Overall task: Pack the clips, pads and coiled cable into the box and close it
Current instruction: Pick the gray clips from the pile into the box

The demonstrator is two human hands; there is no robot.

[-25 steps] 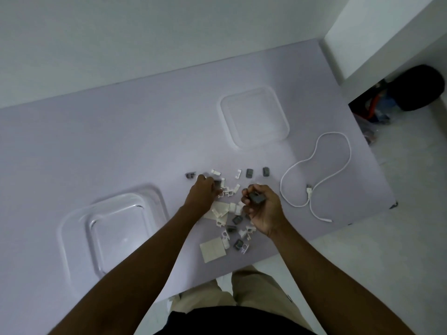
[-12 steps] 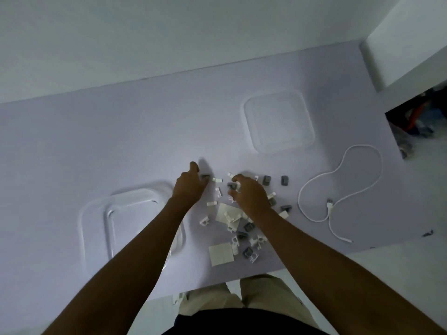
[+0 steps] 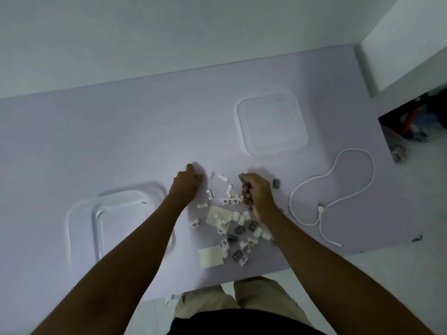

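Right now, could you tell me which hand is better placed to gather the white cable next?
The right hand. It is curled among the clips, and the cable lies loose on its side of the table. The left hand sits across the clip pile, nearer the clear box.

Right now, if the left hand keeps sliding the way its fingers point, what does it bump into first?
Nothing that shows. The left hand points up the table toward the wall, and that stretch looks bare. The lid lies off to the right, though depth is hard to judge.
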